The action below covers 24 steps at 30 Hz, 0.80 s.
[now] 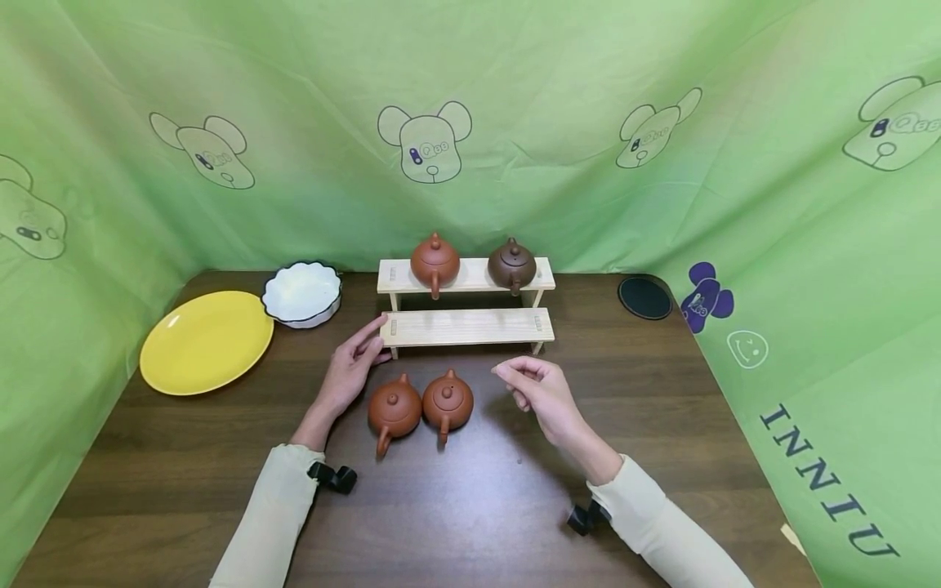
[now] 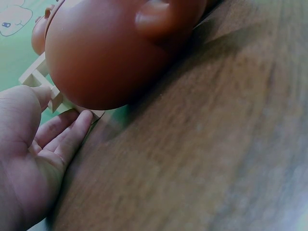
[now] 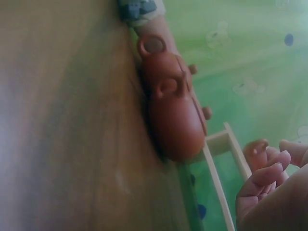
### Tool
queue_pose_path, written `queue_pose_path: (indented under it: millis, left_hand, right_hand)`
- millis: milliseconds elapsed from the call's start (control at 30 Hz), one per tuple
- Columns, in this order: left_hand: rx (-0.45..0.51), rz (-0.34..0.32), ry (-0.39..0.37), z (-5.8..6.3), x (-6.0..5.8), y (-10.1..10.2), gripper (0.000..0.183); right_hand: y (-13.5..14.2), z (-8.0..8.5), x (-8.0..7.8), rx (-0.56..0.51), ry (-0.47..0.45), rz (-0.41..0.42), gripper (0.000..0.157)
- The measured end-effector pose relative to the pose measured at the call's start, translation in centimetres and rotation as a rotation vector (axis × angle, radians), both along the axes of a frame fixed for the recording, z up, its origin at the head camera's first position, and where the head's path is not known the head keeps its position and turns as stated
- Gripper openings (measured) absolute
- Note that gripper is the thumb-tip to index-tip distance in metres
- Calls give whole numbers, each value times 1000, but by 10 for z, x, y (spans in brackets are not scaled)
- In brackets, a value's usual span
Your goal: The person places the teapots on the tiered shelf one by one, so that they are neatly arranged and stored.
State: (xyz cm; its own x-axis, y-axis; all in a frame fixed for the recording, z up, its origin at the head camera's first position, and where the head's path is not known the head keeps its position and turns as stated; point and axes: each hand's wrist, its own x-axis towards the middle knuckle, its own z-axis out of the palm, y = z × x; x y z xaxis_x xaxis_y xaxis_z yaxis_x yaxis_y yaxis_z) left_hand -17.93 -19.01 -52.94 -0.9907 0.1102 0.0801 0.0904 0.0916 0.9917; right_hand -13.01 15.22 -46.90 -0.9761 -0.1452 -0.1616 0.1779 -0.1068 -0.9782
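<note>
A two-tier wooden stand (image 1: 468,327) stands at the back middle of the table. My left hand (image 1: 347,376) holds the left end of its lower tier; in the left wrist view the thumb (image 2: 43,96) lies against the wood. My right hand (image 1: 540,392) is raised in front of the stand's right end, fingers loosely curled, holding nothing. Two reddish-brown clay teapots, the left one (image 1: 394,411) and the right one (image 1: 448,402), sit side by side on the table between my hands. On the upper tier are a reddish teapot (image 1: 434,263) and a dark brown teapot (image 1: 512,266).
At the left lies a yellow oval plate (image 1: 207,344), with a white scalloped bowl (image 1: 302,294) beside it. A dark round coaster (image 1: 645,297) lies at the back right. Green printed cloth (image 1: 544,147) hangs around the back and sides of the wooden table (image 1: 470,523).
</note>
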Motion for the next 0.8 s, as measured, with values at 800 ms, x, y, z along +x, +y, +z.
queue_pose_path:
  millis: [800]
  left_hand:
    - [9,-2,12,-2,0,0,49]
  right_hand:
    - [-21,-27,36,61,-132,275,22]
